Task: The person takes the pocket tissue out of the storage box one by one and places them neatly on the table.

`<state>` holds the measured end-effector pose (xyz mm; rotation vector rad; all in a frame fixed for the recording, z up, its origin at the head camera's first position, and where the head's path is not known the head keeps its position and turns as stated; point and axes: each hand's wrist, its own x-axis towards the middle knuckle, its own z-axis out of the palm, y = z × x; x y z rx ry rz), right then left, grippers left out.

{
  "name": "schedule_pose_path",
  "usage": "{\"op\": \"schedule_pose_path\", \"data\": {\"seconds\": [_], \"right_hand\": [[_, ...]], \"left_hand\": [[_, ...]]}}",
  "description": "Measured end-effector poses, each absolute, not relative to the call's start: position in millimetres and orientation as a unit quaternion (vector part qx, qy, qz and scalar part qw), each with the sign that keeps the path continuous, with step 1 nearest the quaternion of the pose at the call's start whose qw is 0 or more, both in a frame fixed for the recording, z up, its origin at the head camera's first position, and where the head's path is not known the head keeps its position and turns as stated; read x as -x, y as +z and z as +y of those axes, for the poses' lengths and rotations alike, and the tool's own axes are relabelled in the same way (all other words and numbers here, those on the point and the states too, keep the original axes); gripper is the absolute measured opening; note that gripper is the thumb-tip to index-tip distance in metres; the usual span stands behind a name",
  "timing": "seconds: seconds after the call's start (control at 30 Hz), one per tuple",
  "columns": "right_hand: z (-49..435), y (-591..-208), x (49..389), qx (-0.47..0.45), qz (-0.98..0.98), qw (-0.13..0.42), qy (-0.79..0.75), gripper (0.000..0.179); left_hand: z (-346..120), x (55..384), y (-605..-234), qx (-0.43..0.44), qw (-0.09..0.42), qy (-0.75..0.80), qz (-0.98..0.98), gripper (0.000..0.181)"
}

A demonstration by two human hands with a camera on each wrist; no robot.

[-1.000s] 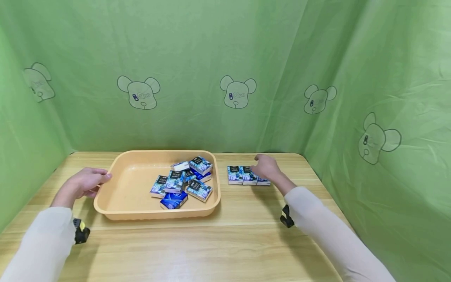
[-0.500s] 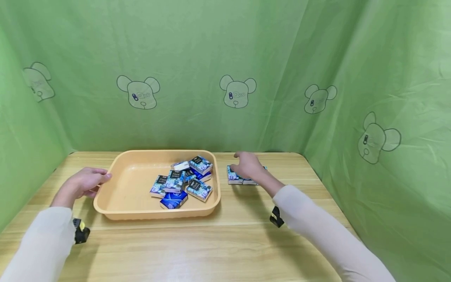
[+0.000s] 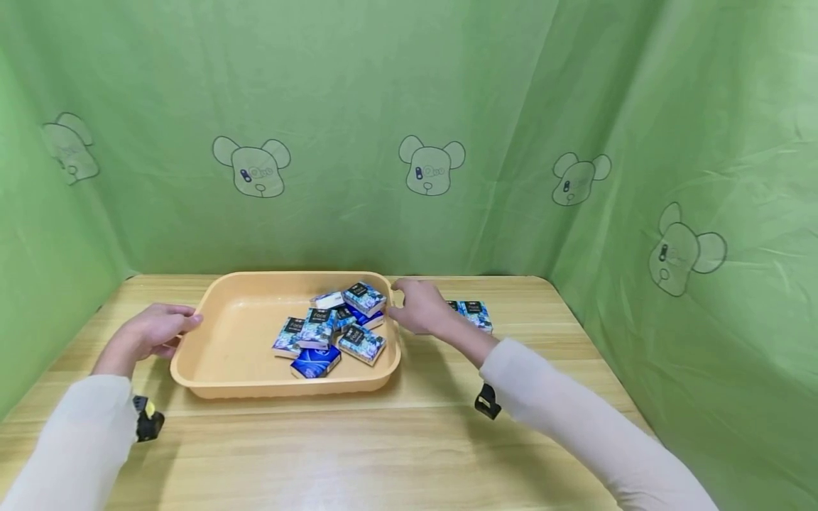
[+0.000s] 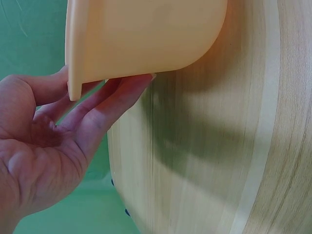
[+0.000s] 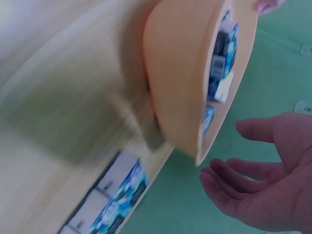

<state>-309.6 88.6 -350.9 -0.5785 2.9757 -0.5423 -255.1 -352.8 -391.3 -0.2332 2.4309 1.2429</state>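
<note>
A peach plastic tray (image 3: 239, 348) stands on the wooden table, with several small tissue packs (image 3: 316, 328) heaped in its right half. My left hand (image 3: 153, 331) grips its left rim; in the left wrist view the thumb lies at the rim and the fingers reach underneath. At the tray's right rim is my right hand (image 3: 422, 306), its thumb and fingers spread. The right wrist view shows nothing between thumb and fingers of that hand (image 5: 273, 170). Behind and right of it, more tissue packs (image 3: 474, 314) lie in a row on the table, partly hidden by the hand and forearm.
Green curtains (image 3: 345, 227) printed with bear heads enclose the back and sides of the table (image 3: 307, 447). Black wrist cameras (image 3: 149, 420) hang below both cuffs.
My right hand has moved left from over the row of tissue packs to the tray's right rim, uncovering the row's right end. My left hand and the tray stay where they were.
</note>
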Motion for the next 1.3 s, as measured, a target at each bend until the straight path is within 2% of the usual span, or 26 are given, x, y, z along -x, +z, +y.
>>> {"op": "schedule_pose_path", "data": {"seconds": [0.23,0.37,0.8,1.13,1.3], "right_hand": [[69.2,-349.9,296.9,0.225,0.957,0.025,-0.183,0.054],[60.7,-351.7,291.8,0.221,0.956,0.041,-0.186,0.057],[45.6,-364.5,287.9,0.257,0.949,0.048,-0.176,0.055],[37.4,-380.7,288.1,0.253,0.953,0.070,-0.151,0.076],[35.6,-385.0,284.1,0.263,0.951,0.068,-0.147,0.075]], "left_hand": [[-352.5,256.0,-391.9,0.086,0.200,0.441,0.871,0.067],[-351.5,256.0,-391.8,0.084,0.199,0.442,0.871,0.067],[-352.6,254.9,-392.2,0.085,0.198,0.445,0.869,0.067],[-351.6,254.6,-390.9,0.086,0.199,0.445,0.869,0.067],[-351.6,254.6,-391.2,0.086,0.200,0.445,0.869,0.067]]}}
